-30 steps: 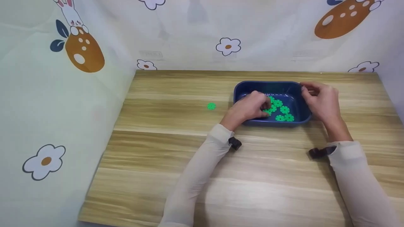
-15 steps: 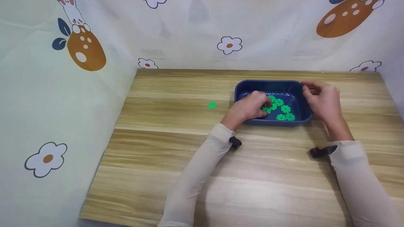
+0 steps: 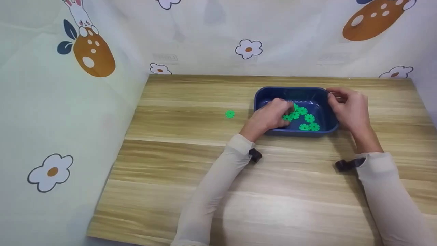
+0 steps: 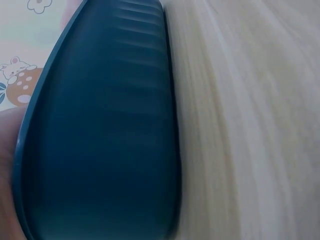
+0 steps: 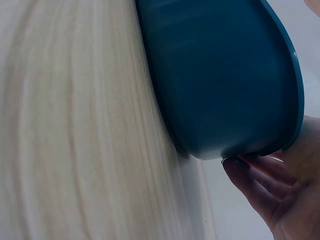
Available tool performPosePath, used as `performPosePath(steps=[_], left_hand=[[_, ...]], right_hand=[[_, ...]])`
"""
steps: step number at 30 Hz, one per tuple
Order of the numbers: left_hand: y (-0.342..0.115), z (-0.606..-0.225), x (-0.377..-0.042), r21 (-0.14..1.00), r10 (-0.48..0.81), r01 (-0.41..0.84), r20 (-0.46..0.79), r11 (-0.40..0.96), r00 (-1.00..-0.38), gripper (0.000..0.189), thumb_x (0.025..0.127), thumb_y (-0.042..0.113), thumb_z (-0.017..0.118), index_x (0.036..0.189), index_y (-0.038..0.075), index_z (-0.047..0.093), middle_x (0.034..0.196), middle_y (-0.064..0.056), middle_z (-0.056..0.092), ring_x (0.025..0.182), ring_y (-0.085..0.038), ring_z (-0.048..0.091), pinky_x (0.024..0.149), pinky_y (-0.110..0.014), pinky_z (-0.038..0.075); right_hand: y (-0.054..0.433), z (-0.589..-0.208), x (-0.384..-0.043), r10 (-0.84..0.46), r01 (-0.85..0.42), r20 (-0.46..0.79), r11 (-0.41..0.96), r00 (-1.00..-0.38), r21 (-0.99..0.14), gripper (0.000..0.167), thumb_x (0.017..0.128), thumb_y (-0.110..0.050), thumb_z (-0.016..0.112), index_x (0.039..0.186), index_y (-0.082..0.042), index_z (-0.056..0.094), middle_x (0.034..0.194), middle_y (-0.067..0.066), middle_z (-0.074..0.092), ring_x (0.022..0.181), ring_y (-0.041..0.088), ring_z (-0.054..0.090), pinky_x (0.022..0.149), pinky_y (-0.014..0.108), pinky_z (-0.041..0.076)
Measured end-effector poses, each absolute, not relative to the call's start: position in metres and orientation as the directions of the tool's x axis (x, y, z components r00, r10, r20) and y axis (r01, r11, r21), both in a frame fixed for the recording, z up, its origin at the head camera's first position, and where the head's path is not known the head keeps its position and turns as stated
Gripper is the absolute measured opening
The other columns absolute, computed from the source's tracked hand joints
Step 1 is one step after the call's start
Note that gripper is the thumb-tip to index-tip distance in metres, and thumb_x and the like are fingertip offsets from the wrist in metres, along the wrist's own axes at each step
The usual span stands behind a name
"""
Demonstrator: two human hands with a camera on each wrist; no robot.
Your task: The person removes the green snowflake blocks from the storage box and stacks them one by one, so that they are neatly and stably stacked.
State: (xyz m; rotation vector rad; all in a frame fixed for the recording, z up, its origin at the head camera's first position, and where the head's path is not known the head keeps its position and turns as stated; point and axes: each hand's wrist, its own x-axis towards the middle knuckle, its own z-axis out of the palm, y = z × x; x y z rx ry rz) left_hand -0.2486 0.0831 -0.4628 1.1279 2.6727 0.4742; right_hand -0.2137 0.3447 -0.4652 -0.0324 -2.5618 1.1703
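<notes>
A dark blue plastic tray stands on the wooden table at the back right. On its floor lie several green notched discs, flat and flower-shaped. My left hand reaches over the tray's front left rim, its fingers bent down among the discs. Whether it pinches one is hidden by the hand itself. At the tray's right end my right hand grips the rim with thumb and fingers. The right wrist view shows those fingers against the tray's outer wall. One single green disc lies left of the tray.
The wood-grain table ends at a patterned cloth behind and on the left. Both wrists carry small black cameras, the left one near the tray's front side.
The left hand's fingers have shifted slightly among the discs, and more green shows beside the thumb. The right hand keeps its hold on the tray. The head view has shifted a little.
</notes>
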Motion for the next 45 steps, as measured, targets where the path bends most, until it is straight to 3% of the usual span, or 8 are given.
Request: performPosePath(steps=[12, 18, 23, 33, 40, 45], left_hand=[[0.0829, -0.4636, -0.2467, 0.297, 0.722, 0.675, -0.08, 0.675, -0.687, 0.037, 0.095, 0.03, 0.086, 0.126, 0.013, 0.075, 0.124, -0.004, 0.07, 0.115, -0.018, 0.064, 0.099, -0.029, 0.057], [0.0835, -0.4616, -0.2454, 0.282, 0.708, 0.664, -0.09, 0.692, -0.7, 0.037, 0.096, 0.028, 0.085, 0.129, 0.015, 0.077, 0.128, -0.005, 0.063, 0.114, -0.016, 0.063, 0.099, -0.025, 0.057], [0.0823, -0.4614, -0.2447, 0.245, 0.717, 0.685, -0.064, 0.686, -0.695, 0.035, 0.096, 0.027, 0.084, 0.128, 0.014, 0.078, 0.128, -0.003, 0.068, 0.117, -0.018, 0.065, 0.101, -0.027, 0.058], [0.0813, -0.4623, -0.2458, 0.239, 0.737, 0.709, -0.039, 0.663, -0.675, 0.025, 0.096, 0.021, 0.081, 0.119, 0.01, 0.077, 0.116, -0.004, 0.071, 0.106, -0.018, 0.064, 0.09, -0.03, 0.058], [0.0821, -0.4625, -0.2467, 0.235, 0.728, 0.701, -0.043, 0.674, -0.685, 0.03, 0.1, 0.031, 0.078, 0.122, 0.01, 0.075, 0.116, -0.004, 0.07, 0.103, -0.016, 0.063, 0.089, -0.029, 0.058], [0.0832, -0.4636, -0.2479, 0.248, 0.699, 0.672, -0.033, 0.698, -0.714, 0.029, 0.1, 0.034, 0.079, 0.116, 0.01, 0.076, 0.113, -0.004, 0.072, 0.098, -0.015, 0.063, 0.088, -0.03, 0.058]], right_hand=[[0.3454, -0.467, -0.2135, 0.159, -0.1, 0.266, 0.655, -0.951, -0.749, 0.028, 0.103, -0.017, 0.069, 0.125, -0.003, 0.08, 0.117, 0.026, 0.079, 0.08, -0.027, 0.059, 0.076, -0.003, 0.048], [0.3445, -0.4654, -0.2132, 0.16, -0.095, 0.263, 0.661, -0.951, -0.744, 0.029, 0.103, -0.018, 0.069, 0.125, -0.003, 0.08, 0.116, 0.025, 0.08, 0.079, -0.027, 0.058, 0.075, -0.003, 0.047], [0.3444, -0.4652, -0.2133, 0.16, -0.1, 0.27, 0.662, -0.949, -0.743, 0.029, 0.103, -0.018, 0.069, 0.125, -0.002, 0.08, 0.114, 0.026, 0.08, 0.078, -0.027, 0.058, 0.075, -0.003, 0.047], [0.3439, -0.4652, -0.2135, 0.161, -0.104, 0.279, 0.667, -0.947, -0.738, 0.03, 0.103, -0.02, 0.068, 0.124, -0.002, 0.08, 0.114, 0.027, 0.08, 0.078, -0.029, 0.057, 0.075, -0.004, 0.047], [0.3438, -0.465, -0.2133, 0.159, -0.107, 0.278, 0.662, -0.947, -0.742, 0.03, 0.103, -0.02, 0.068, 0.124, -0.002, 0.08, 0.115, 0.027, 0.08, 0.078, -0.029, 0.057, 0.075, -0.004, 0.047], [0.3441, -0.4654, -0.2135, 0.157, -0.111, 0.282, 0.661, -0.947, -0.742, 0.029, 0.103, -0.019, 0.069, 0.124, -0.002, 0.08, 0.114, 0.027, 0.08, 0.078, -0.029, 0.058, 0.075, -0.004, 0.047]])
